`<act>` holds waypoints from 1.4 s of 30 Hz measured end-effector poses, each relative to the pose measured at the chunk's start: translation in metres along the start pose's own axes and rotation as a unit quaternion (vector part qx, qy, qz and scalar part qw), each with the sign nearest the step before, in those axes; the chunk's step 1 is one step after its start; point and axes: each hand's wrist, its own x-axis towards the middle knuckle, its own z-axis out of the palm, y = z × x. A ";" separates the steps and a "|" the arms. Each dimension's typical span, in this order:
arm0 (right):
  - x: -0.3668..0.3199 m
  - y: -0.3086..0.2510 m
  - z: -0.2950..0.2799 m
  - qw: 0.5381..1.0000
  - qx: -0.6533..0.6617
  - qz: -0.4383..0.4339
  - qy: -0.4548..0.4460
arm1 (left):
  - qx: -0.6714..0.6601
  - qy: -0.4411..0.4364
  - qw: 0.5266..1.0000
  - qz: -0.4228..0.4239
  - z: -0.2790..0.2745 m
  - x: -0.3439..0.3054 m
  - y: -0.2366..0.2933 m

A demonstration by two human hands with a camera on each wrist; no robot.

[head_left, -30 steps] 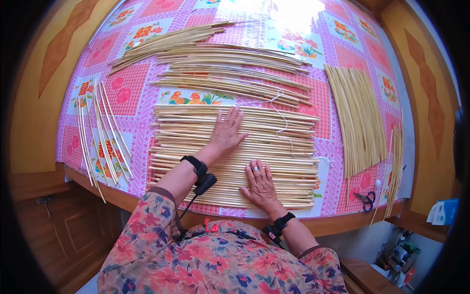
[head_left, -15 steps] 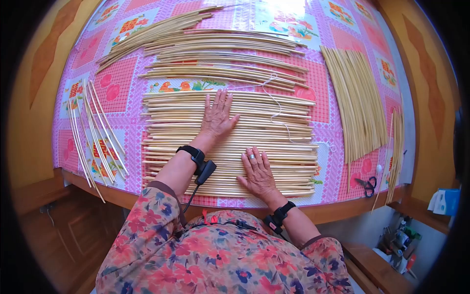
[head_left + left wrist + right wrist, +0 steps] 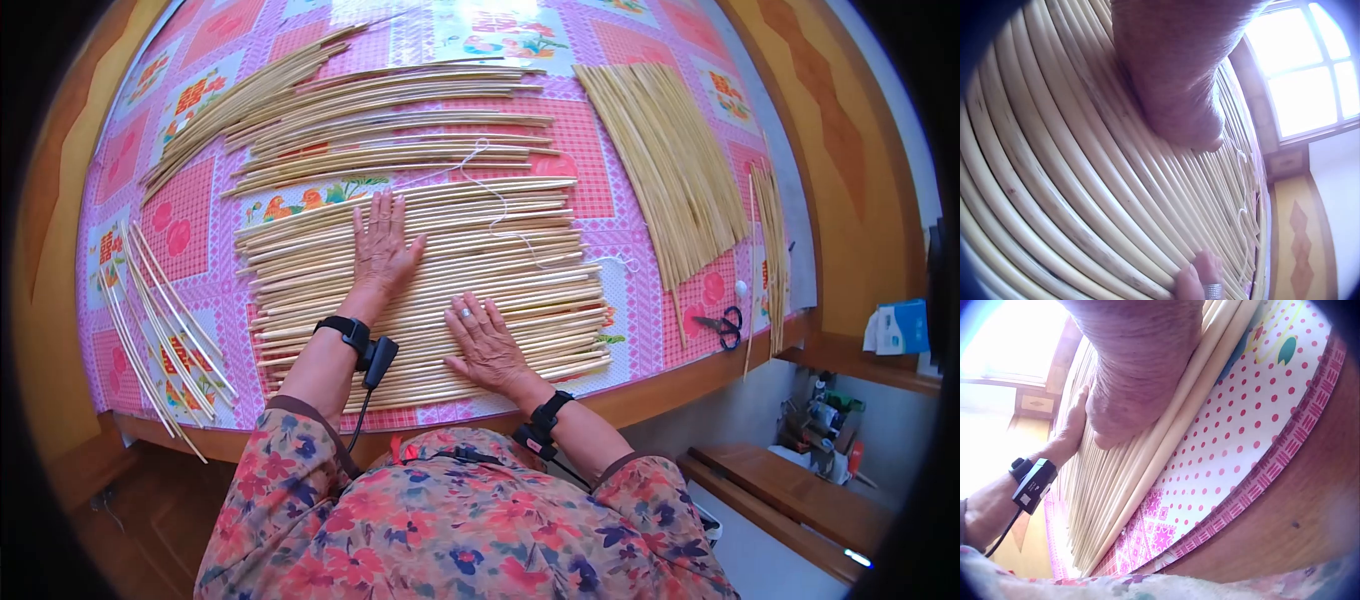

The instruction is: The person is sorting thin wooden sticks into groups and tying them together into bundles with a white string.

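Note:
A wide layer of pale, thin plant stalks [image 3: 330, 285] lies side by side near the table's front edge. My left hand [image 3: 385, 245] rests flat on its upper part with the fingers straight, pointing away from me. Lower and to the right, my right hand [image 3: 487, 345], with a ring on one finger, lies palm down on the same stalks, fingers spread. Close up in the left wrist view, the left hand [image 3: 1172, 81] presses on the round stalks. The right wrist view shows the right hand [image 3: 1141, 369] near the layer's front edge. White string [image 3: 498, 205] trails across the stalks' right part.
Beyond the layer lie looser rows of stalks [image 3: 400, 125] and a slanted bundle [image 3: 250, 95]. Several thin white sticks [image 3: 160, 320] are at left. At right are a flat stalk bundle [image 3: 670, 170], scissors [image 3: 728, 327] and a narrow bundle [image 3: 770, 250]. A patterned cloth [image 3: 600, 200] covers the table.
The head view has turned, so the table and everything on it sit further left and tilted in the picture. Both hands stay flat on the stalks in about the same places.

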 end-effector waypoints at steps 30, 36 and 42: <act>0.000 -0.004 0.002 0.998 -0.022 0.037 -0.037 | -0.035 0.000 0.999 0.012 0.004 -0.002 -0.006; -0.002 -0.002 -0.004 0.999 -0.008 0.035 -0.037 | -0.024 -0.006 0.999 0.032 0.002 -0.002 -0.002; -0.001 0.000 0.002 1.000 -0.007 0.000 -0.016 | -0.017 -0.010 1.000 0.022 -0.003 0.000 -0.001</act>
